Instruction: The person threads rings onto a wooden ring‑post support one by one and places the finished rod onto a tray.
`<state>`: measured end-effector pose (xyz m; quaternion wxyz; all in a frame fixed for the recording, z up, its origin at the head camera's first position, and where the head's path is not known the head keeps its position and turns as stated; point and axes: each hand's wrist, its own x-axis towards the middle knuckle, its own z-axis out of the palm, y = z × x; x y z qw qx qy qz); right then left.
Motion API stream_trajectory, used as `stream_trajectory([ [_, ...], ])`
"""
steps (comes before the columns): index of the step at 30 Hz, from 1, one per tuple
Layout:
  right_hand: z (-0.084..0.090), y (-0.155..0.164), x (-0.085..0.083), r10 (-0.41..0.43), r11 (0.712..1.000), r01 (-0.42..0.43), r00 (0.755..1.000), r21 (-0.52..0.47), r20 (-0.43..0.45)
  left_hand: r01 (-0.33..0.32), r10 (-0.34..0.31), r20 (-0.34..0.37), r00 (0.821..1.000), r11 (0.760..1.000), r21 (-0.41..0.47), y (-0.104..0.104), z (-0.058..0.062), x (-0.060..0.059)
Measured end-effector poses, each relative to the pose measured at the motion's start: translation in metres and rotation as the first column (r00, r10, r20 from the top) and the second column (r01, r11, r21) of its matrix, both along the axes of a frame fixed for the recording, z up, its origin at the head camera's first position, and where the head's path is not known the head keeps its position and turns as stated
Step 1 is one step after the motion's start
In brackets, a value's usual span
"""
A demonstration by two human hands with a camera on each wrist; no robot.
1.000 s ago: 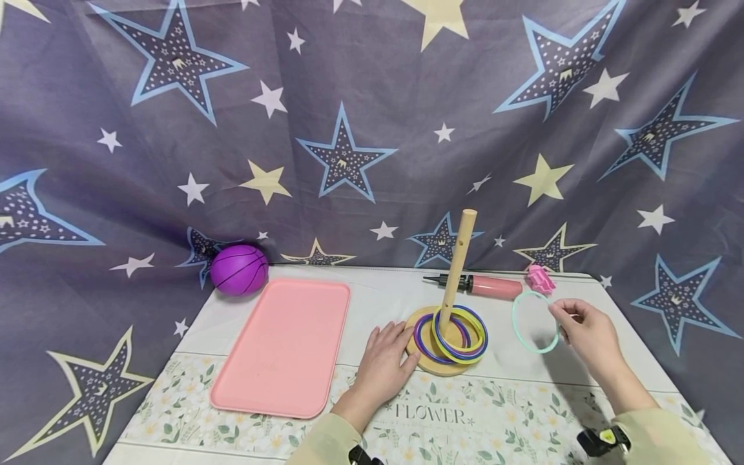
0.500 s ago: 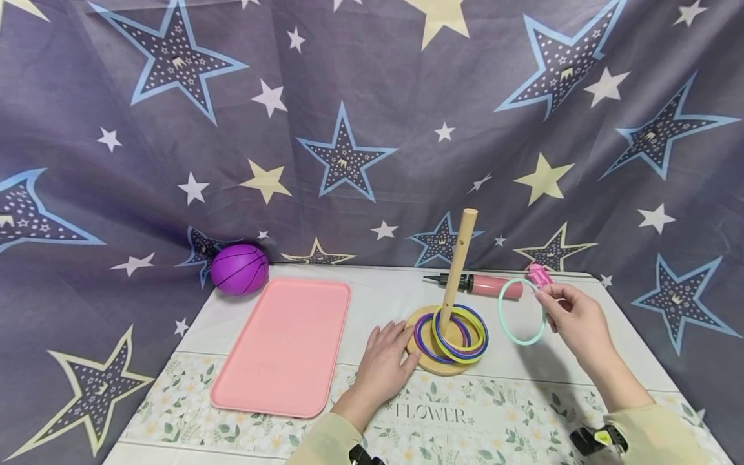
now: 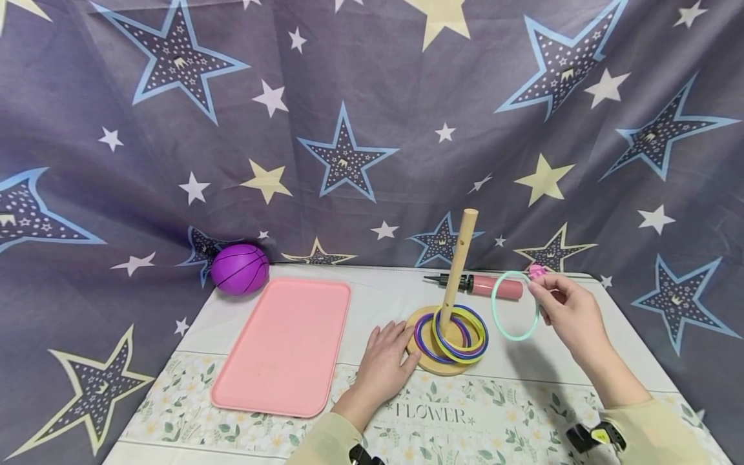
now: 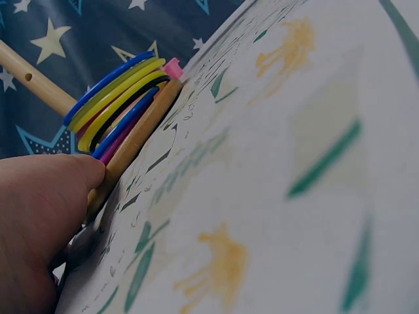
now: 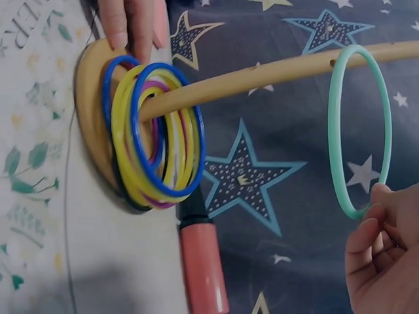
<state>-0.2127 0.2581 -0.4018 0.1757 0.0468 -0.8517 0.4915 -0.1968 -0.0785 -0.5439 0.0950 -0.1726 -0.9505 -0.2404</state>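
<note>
A wooden peg [image 3: 458, 263] stands on a round wooden base [image 3: 427, 366] with several coloured rings [image 3: 462, 334] stacked around it. My left hand [image 3: 385, 363] lies flat on the table, fingertips against the base's left edge [image 4: 134, 140]. My right hand [image 3: 566, 313] pinches a mint-green ring [image 3: 515, 306] by its right side, held upright in the air to the right of the peg, below the peg's top. In the right wrist view the green ring [image 5: 359, 129] hangs by the peg's upper part [image 5: 275, 72], and the stacked rings [image 5: 154, 134] sit at the base.
A pink tray [image 3: 285, 345] lies left of the base. A purple ball [image 3: 239, 269] sits at the back left. A pink hand pump [image 3: 485, 285] and a small pink object [image 3: 535, 271] lie behind the peg. A star-patterned cloth hangs behind the table.
My right hand has carried the green ring up and to the left, closer to the peg. The left hand has stayed on the base.
</note>
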Motion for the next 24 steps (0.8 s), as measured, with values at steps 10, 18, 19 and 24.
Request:
stream_trajectory([
  [10,0.026,-0.014,0.001,0.027,1.0,-0.027,0.998,0.006,-0.06,0.007,-0.007,-0.003,1.0,1.0,0.01,0.0,0.001,0.001],
  [18,0.045,-0.024,0.002,0.039,0.999,-0.042,0.993,-0.025,-0.112,0.017,-0.017,-0.019,1.0,1.0,0.018,0.0,0.0,0.002],
  [19,0.048,-0.026,0.001,0.042,0.998,-0.046,0.992,-0.032,-0.117,0.017,-0.017,-0.016,1.0,1.0,0.018,0.0,-0.001,0.001],
  [24,0.065,-0.033,-0.001,0.067,0.996,-0.075,0.988,-0.056,-0.137,0.008,-0.009,0.01,1.0,1.0,0.008,0.0,-0.001,0.0],
])
